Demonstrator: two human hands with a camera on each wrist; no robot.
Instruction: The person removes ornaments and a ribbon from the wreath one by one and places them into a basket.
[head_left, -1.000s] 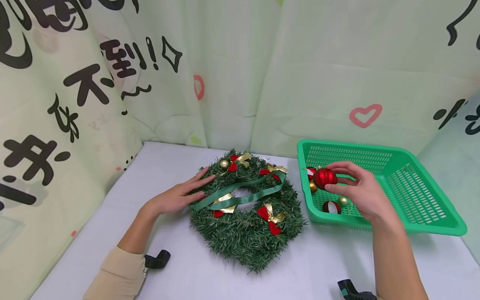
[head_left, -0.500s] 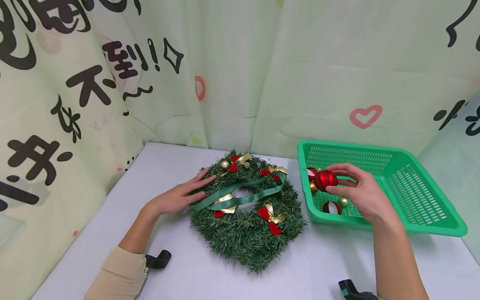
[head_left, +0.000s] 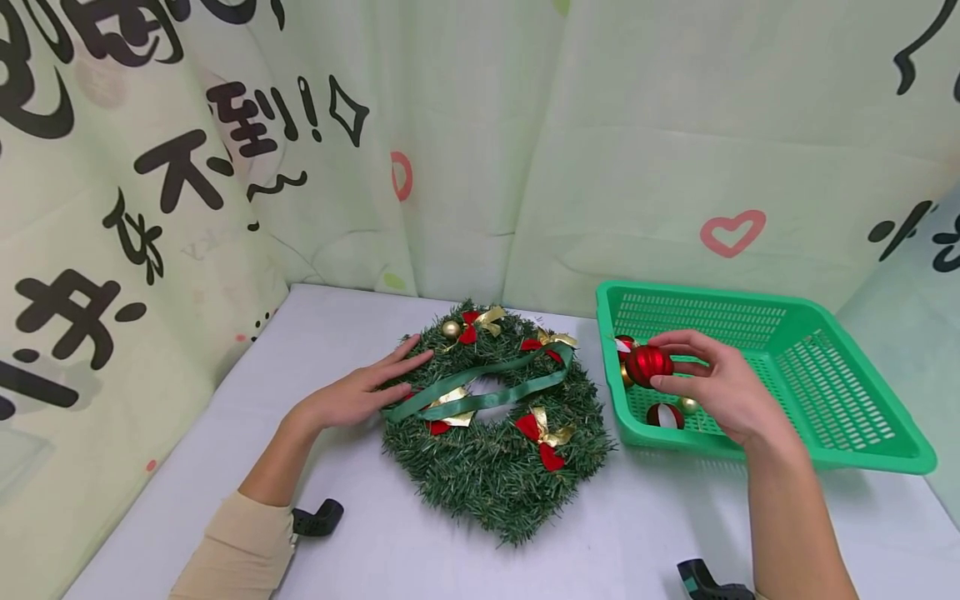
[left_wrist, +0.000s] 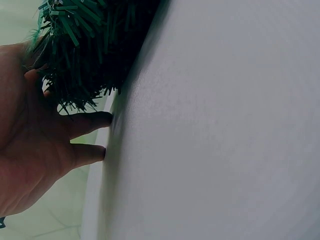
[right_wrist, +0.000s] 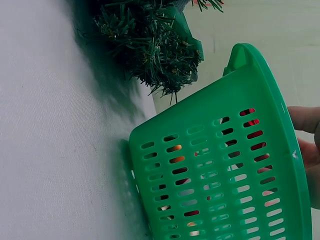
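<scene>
My left hand (head_left: 352, 396) rests with its fingers extended on the left edge of a green wreath (head_left: 487, 479). In the left wrist view, two fingers (left_wrist: 90, 122) reach beneath the wreath's needles (left_wrist: 75, 55) to the white tabletop. Red-and-gold bows (head_left: 542, 437), a small gold ball (head_left: 450, 329) and a loose green ribbon (head_left: 517, 390) decorate the wreath. My right hand (head_left: 720, 383) pinches a shiny red ribbed bauble (head_left: 648, 367) between thumb and fingers, over the left part of a green basket (head_left: 705, 289). The basket's wall hides the bauble in the right wrist view.
Inside the basket's left end lie a red-and-white bauble (head_left: 665, 415), a small pale-gold ball (head_left: 687, 405) and others partly hidden behind the held one. A white cloth covers the table (head_left: 420, 558). A printed curtain (head_left: 570, 167) hangs behind.
The red bauble has dipped and shifted slightly in my right hand's grip, now covering more of the gold ball behind it. My left hand stays on the wreath.
</scene>
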